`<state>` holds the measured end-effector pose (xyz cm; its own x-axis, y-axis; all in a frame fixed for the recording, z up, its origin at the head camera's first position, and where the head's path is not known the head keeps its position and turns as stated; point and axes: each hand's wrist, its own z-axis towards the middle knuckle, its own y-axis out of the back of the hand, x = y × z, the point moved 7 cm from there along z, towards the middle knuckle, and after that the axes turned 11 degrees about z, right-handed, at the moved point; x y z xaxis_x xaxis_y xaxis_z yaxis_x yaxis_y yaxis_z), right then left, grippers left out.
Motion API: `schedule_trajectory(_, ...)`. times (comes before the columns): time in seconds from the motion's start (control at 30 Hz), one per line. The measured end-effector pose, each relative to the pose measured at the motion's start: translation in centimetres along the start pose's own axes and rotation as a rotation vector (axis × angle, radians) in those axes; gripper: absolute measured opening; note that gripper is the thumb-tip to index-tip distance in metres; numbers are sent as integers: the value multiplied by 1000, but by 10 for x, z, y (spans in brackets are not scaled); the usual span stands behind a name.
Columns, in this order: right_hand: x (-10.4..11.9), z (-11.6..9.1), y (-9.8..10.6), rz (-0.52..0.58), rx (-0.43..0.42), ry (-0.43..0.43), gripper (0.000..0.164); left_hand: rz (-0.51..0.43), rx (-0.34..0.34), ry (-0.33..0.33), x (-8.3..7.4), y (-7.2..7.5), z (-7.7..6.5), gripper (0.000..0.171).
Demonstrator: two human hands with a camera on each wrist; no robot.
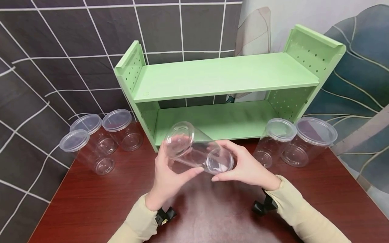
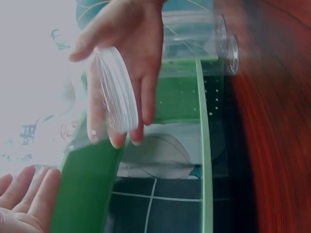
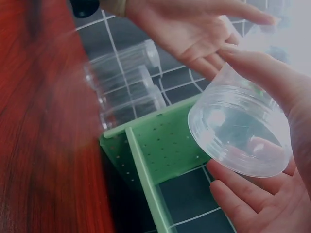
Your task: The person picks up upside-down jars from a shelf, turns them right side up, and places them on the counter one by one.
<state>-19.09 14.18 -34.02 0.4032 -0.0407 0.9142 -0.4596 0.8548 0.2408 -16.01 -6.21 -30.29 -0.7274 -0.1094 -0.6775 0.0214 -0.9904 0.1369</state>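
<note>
A clear plastic jar (image 1: 199,150) is held up tilted above the table, in front of the green shelf. My left hand (image 1: 170,177) grips its left end, thumb along the near side and fingers behind. At the other end my right hand (image 1: 243,165) holds the jar between thumb and fingers. In the right wrist view the jar's round end (image 3: 238,131) sits within the right hand, and a ridged rim shows there. From the left wrist, that rim (image 2: 116,90) appears against the right palm, while the jar's body is washed out by glare.
The two-tier green shelf (image 1: 225,76) stands at the back of the dark red table (image 1: 212,216). Three lidded clear jars (image 1: 123,135) stand to its left, near the tiled-pattern wall (image 1: 85,71). Two more lidded jars (image 1: 299,152) stand by its right end.
</note>
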Motion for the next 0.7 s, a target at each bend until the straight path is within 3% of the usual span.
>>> schedule_trajectory(0.1, 1, -2, 6, 27, -43, 0, 82, 2, 7, 24, 5, 4, 1, 81)
schedule_trajectory(0.2, 5, -4, 12, 60, -94, 9, 82, 7, -3, 4, 7, 10, 3, 81)
schedule_trajectory(0.3, 9, -5, 19, 101, -149, 24, 83, 33, -38, -21, 9, 20, 5, 82)
schedule_trajectory(0.53, 17, -7, 32, 181, -234, 70, 81, 51, -119, 42, 17, 47, 6, 75)
schedule_trajectory(0.7, 21, -7, 38, 213, -272, 94, 82, 54, -177, 18, 15, 61, 11, 67)
